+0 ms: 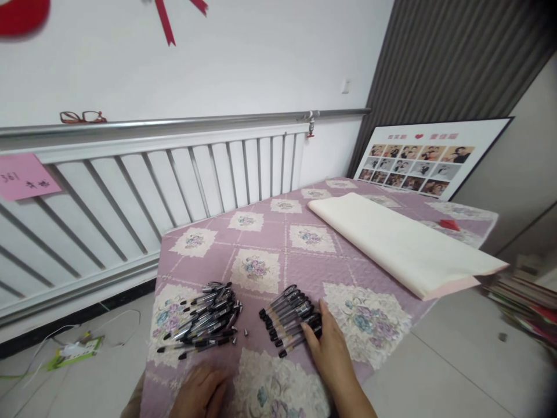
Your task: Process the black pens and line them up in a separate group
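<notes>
A neat row of clear-barrelled pens with black caps (289,313) lies on the flowered tablecloth in front of me. My right hand (328,345) is at the row's right end, its thumb and forefinger around the dark ends of the nearest pens; the other fingers are partly hidden. To the left is a loose heap of similar pens (209,319), pointing various ways. Just below that heap my left hand (201,390) rests on the cloth near the table edge, fingers loosely extended and nothing visible in it. Small pen tips (246,332) lie between heap and row.
A folded cream sheet (391,238) covers the table's right part, with a red paper piece (449,224) beyond. A photo board (409,157) leans at the back. Along the wall runs a white radiator (243,168); glasses (82,117) sit on the pipe. A power strip (75,352) lies on the floor.
</notes>
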{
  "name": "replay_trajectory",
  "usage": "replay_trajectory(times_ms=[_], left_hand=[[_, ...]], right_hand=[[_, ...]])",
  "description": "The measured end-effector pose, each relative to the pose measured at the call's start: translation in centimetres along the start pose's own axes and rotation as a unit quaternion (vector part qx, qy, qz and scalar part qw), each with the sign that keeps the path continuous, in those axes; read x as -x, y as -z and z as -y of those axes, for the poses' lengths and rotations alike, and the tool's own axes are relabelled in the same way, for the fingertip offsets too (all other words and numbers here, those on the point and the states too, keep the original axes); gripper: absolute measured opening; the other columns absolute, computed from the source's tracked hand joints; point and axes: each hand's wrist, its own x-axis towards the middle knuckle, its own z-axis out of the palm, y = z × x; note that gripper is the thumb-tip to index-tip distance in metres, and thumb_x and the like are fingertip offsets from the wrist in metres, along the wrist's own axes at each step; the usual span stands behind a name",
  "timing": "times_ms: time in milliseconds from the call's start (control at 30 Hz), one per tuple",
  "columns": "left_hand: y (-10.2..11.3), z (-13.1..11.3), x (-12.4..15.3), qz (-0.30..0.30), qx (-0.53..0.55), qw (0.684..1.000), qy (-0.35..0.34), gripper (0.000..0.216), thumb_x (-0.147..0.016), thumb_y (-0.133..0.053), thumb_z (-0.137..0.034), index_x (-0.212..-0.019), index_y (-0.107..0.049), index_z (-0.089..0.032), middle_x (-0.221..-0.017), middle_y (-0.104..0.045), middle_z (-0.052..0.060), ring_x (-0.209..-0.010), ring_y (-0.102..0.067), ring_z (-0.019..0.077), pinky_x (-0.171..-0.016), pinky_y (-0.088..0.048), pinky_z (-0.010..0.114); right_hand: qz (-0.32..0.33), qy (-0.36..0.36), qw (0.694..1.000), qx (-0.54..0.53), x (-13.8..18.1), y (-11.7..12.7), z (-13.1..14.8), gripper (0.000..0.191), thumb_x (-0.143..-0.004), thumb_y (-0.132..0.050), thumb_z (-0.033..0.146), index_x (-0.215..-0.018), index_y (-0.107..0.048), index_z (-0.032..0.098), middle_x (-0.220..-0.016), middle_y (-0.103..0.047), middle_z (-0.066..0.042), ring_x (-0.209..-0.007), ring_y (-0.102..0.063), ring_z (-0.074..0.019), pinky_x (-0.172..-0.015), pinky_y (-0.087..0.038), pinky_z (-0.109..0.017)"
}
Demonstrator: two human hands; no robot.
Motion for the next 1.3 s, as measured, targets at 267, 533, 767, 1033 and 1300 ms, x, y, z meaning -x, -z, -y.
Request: replay_trajectory(times_ms=[267, 533, 767, 1033, 1300], left_hand=[[0.6, -0.4, -0.7, -0.025, -0.014, 0.999, -0.022, 0.028, -0.097, -0.037, -0.035, -0.094, -0.062, -0.024, -0.076, -0.067, 0.001, -0.068, -0.064, 0.0146, -0.065, -0.054, 0.023], [-2.3, -1.1, -0.2, 0.010, -0.047, 0.988, -0.148, 0.018, -0.092, -0.045, -0.029, -0.099, -0.061, -0.024, -0.087, -0.068, 0.001, -0.076, -0.064, 0.0155, -0.069, -0.052, 0.024], [-7.9, -5.9, -3.1, 0.047, -0.115, 0.992, -0.028, 0.066, -0.079, -0.057, -0.037, -0.138, -0.037, -0.014, -0.137, -0.047, 0.013, -0.119, -0.049, 0.0318, -0.092, -0.045, 0.042], [-9.4, -7.4, -3.7, 0.105, -0.127, 0.986, 0.043, 0.079, -0.079, -0.053, -0.035, -0.146, -0.017, -0.013, -0.148, -0.028, 0.014, -0.129, -0.036, 0.0352, -0.098, -0.037, 0.053], [-8.9, -7.4, -3.8, 0.109, -0.124, 0.986, 0.024, 0.076, -0.081, -0.052, -0.034, -0.145, -0.020, -0.011, -0.148, -0.028, 0.014, -0.129, -0.038, 0.0349, -0.098, -0.037, 0.054]], right_hand=[[-0.004, -0.029, 1.000, -0.004, -0.3, 0.3, 0.1, 0.067, -0.086, -0.043, 0.046, -0.138, -0.033, 0.005, -0.130, -0.053, -0.022, -0.120, -0.051, -0.0313, -0.102, -0.039, -0.048], [0.010, -0.086, 0.993, -0.076, -1.1, 0.3, 0.4, 0.066, -0.087, -0.040, 0.046, -0.139, -0.032, 0.005, -0.132, -0.051, -0.022, -0.121, -0.051, -0.0298, -0.102, -0.039, -0.047], [-0.003, -0.103, 0.987, -0.119, -2.0, 0.4, 0.8, 0.060, -0.089, -0.040, 0.042, -0.140, -0.029, 0.014, -0.128, -0.057, -0.017, -0.115, -0.056, -0.0262, -0.098, -0.043, -0.046], [0.006, -0.096, 0.990, -0.107, -2.4, 0.3, 0.9, 0.058, -0.090, -0.038, 0.041, -0.139, -0.032, 0.013, -0.122, -0.062, -0.017, -0.112, -0.059, -0.0250, -0.097, -0.044, -0.045], [-0.012, -0.067, 0.993, -0.096, -2.5, 0.0, 0.8, 0.056, -0.090, -0.040, 0.039, -0.139, -0.034, 0.012, -0.118, -0.064, -0.017, -0.108, -0.062, -0.0247, -0.094, -0.046, -0.045]])
